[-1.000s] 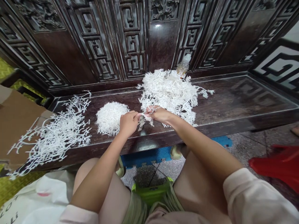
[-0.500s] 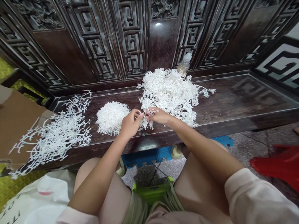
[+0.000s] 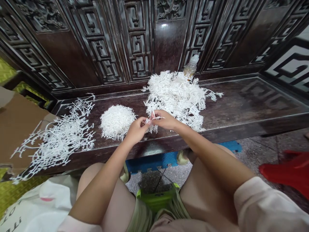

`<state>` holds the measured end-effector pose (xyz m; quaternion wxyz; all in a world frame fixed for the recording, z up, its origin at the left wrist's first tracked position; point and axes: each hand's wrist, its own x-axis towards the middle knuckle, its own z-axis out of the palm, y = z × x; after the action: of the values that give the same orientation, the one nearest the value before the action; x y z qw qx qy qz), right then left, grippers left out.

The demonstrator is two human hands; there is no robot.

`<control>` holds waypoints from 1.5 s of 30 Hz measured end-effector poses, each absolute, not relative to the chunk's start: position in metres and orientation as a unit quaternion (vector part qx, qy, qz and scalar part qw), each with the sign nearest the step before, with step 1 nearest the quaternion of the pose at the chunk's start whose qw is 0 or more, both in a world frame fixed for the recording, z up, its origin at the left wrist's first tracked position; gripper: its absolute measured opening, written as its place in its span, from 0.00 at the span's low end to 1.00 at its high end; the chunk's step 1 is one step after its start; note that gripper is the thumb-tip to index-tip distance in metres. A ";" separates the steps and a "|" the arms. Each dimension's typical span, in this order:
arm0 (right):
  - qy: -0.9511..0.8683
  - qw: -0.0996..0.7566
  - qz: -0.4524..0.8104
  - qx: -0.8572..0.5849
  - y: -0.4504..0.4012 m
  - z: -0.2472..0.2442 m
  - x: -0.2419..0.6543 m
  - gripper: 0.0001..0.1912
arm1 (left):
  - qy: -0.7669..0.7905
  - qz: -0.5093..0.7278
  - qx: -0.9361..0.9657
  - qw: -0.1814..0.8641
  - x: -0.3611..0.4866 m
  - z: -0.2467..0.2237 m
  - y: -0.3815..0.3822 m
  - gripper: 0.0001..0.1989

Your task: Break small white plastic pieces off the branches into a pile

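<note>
One small white branching sprig [image 3: 152, 121] sits between the two hands, just above the front edge of a dark carved wooden bench [image 3: 251, 108]. Its long axis runs roughly sideways, with a thin spike standing up from it. The left hand [image 3: 137, 130] has its fingertips pressed together on the sprig's left end, and the right hand [image 3: 165, 120] pinches the other end between thumb and forefinger; the exact finger grip is partly hidden.

Left of the left fingers, almost touching them, lies a dense white ball of sprigs [image 3: 117, 122]. Behind the right fingers and touching them is a large loose white heap [image 3: 175, 96], with a plastic bottle [image 3: 191, 66] behind it. Farther left, looser white branches [image 3: 65, 138] spread onto brown cardboard [image 3: 16, 129]. Below, a white bag [image 3: 41, 206] shows black letter fragments that form no readable word.
</note>
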<state>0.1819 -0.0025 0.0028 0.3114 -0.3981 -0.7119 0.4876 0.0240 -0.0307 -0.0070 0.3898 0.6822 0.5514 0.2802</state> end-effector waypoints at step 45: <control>-0.712 0.358 0.301 -0.525 0.002 -0.008 0.170 0.09 | 0.537 0.324 0.669 0.400 0.023 -0.009 -0.022 0.15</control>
<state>0.1700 0.0018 -0.0081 0.3579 -0.5247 -0.7115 0.3006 0.0234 -0.0217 -0.0095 0.3995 0.6688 0.5368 0.3239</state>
